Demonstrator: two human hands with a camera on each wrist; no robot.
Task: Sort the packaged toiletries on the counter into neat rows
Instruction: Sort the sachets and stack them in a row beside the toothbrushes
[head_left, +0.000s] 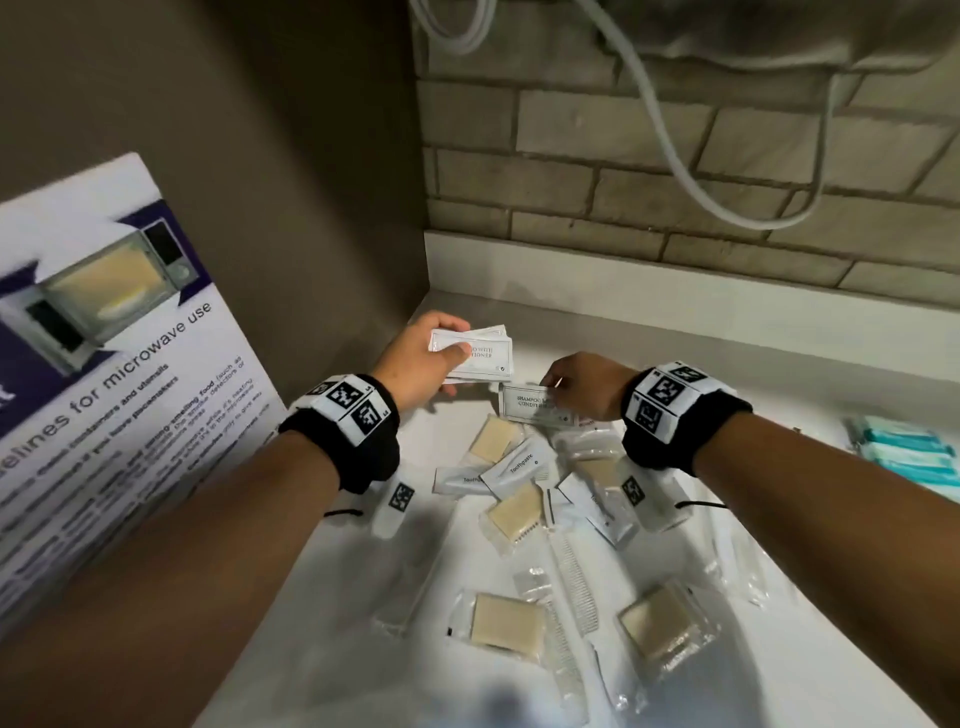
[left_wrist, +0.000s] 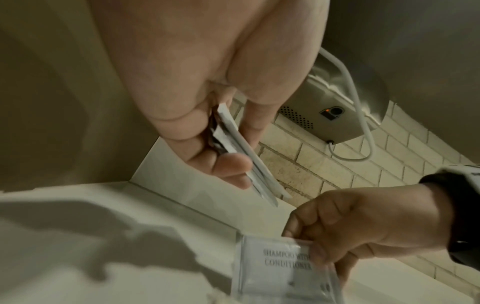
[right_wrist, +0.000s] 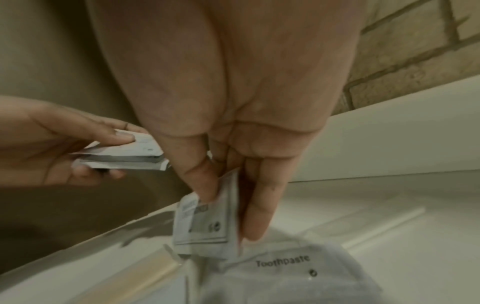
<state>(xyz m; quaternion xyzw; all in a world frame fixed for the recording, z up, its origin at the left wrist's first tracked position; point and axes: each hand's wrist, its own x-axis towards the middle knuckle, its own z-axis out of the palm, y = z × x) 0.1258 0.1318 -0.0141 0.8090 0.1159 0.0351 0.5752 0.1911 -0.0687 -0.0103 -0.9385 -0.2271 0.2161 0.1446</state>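
Observation:
My left hand (head_left: 423, 358) grips a small stack of white shampoo sachets (head_left: 480, 353), thumb on top, above the counter's back left corner; the left wrist view shows the stack (left_wrist: 241, 152) edge-on. Just to its right, my right hand (head_left: 582, 387) pinches one more shampoo sachet (head_left: 530, 405) between thumb and fingers, seen close as the sachet (right_wrist: 207, 218) in the right wrist view. Below the hands lie scattered toothpaste packets (head_left: 514, 465), wrapped soap bars (head_left: 511, 512) and clear-bagged combs (head_left: 574, 571) on the white counter (head_left: 779, 364).
A microwave-use sign (head_left: 104, 374) leans along the left wall. Teal packets (head_left: 909, 452) lie at the counter's right edge. A tiled back wall with a white cord (head_left: 727, 156) and a mounted dryer (left_wrist: 335, 115) rises behind.

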